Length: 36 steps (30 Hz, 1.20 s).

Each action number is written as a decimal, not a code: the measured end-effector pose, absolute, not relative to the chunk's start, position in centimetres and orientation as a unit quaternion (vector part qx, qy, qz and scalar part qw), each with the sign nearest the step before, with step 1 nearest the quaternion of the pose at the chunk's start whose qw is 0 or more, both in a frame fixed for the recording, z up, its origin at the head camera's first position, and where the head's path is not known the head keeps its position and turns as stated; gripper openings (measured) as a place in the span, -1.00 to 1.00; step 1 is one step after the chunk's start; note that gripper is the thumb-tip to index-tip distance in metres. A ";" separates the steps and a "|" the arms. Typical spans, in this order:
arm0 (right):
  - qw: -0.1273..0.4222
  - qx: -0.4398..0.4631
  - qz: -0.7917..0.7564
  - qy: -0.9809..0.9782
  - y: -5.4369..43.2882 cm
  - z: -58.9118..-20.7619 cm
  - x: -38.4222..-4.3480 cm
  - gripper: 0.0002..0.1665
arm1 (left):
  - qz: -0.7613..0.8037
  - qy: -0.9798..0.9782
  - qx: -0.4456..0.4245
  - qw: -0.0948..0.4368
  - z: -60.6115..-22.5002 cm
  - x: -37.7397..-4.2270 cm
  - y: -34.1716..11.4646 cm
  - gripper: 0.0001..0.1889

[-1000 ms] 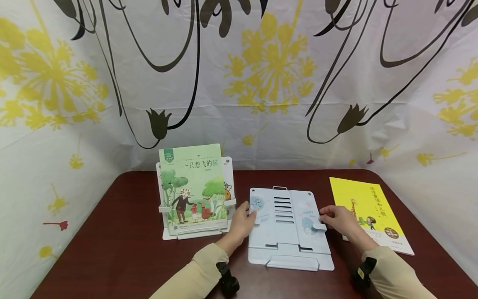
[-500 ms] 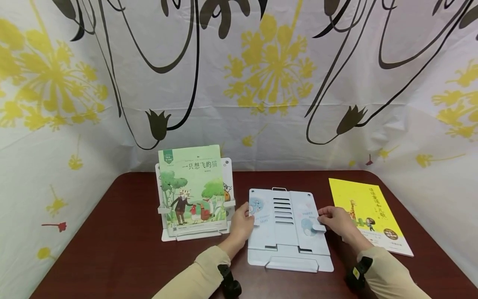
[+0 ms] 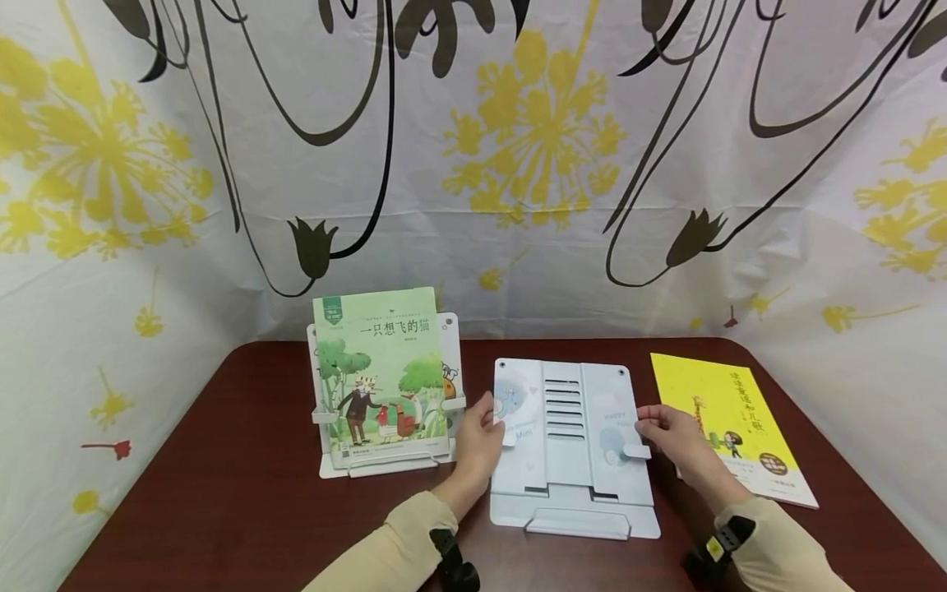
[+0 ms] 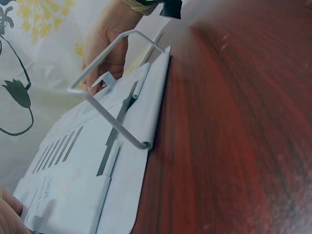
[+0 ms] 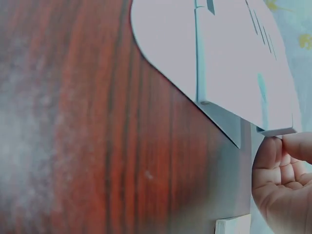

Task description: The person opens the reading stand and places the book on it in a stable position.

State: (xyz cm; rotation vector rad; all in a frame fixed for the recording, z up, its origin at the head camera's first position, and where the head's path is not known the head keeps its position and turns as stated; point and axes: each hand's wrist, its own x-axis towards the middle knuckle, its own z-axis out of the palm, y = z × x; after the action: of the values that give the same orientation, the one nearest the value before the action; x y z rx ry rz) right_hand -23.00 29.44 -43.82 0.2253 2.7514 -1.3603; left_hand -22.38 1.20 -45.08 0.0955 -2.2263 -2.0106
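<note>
Here — slotted white stand, wood-grained tabletop.

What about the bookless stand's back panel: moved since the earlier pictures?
Yes: the back panel has tilted up, its top edge nearer the table's far edge in the head view.

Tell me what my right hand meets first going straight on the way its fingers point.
Most likely the right edge of the middle white stand: the right hand points leftward and seems to pinch that edge, though exact contact is hard to judge.
</note>
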 end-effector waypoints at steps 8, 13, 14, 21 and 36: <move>0.005 0.043 -0.469 0.882 29.7 -43.1 -21.8 -0.51 | -0.679 -0.728 0.017 0.090 -44.2 -22.2 1.0 -0.52; -0.007 0.038 -0.491 0.871 30.1 -42.8 -21.3 -0.51 | -0.682 -0.724 0.013 0.103 -43.8 -22.2 0.8 -0.59; -0.008 0.037 -0.496 0.868 30.2 -42.7 -21.2 -0.51 | -0.685 -0.721 0.012 0.107 -43.7 -22.2 0.8 -0.61; -0.016 0.027 -0.507 0.861 30.3 -42.5 -20.8 -0.49 | -0.706 -0.700 0.006 0.113 -43.2 -21.9 0.5 -0.69; -0.052 -0.022 -0.509 0.859 30.7 -42.1 -19.6 -0.56 | -0.698 -0.708 -0.001 0.107 -42.2 -22.5 0.5 -0.70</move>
State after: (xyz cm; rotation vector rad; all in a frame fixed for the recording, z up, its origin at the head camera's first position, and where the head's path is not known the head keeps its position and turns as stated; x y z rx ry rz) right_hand -19.60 30.70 -42.07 -0.0705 2.7914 -1.6542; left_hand -22.46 0.51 -42.16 -0.0037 -2.0828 -2.0555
